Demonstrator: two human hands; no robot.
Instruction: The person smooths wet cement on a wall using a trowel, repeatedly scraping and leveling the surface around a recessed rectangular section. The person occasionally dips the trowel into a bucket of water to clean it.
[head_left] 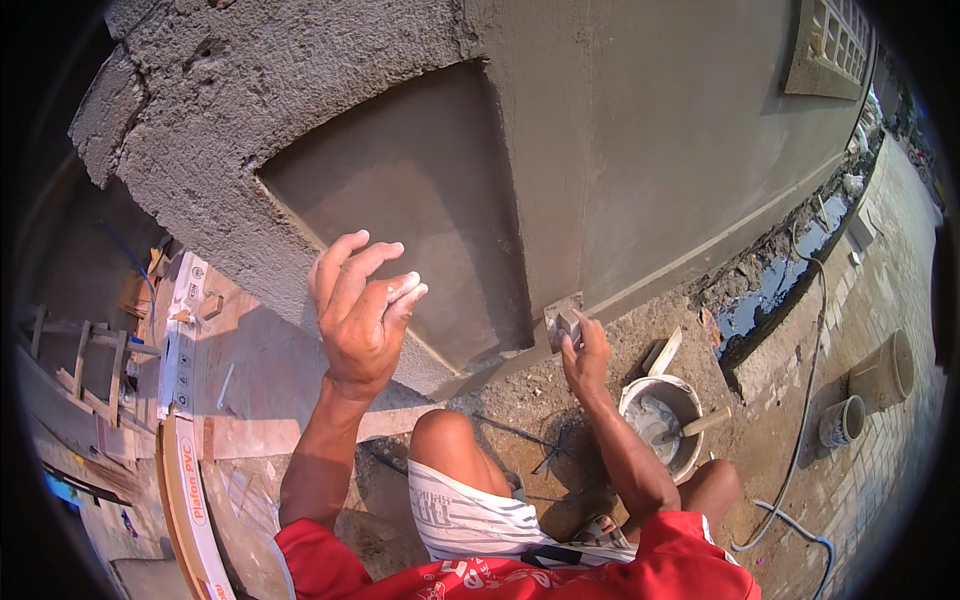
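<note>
The right hand (588,352) pinches a small flat grey tool (567,322) by the near right corner of the recessed panel (440,200). The left hand (360,322) hangs loosely open, empty. Panel and right wall (690,150) look smoothed; the left surround (260,90) is coarse, seemingly unsmoothed.

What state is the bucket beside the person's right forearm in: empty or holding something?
Holding something: pale grey material shows inside the bucket, and a light-coloured handle juts over its rim. I cannot tell how full.
</note>
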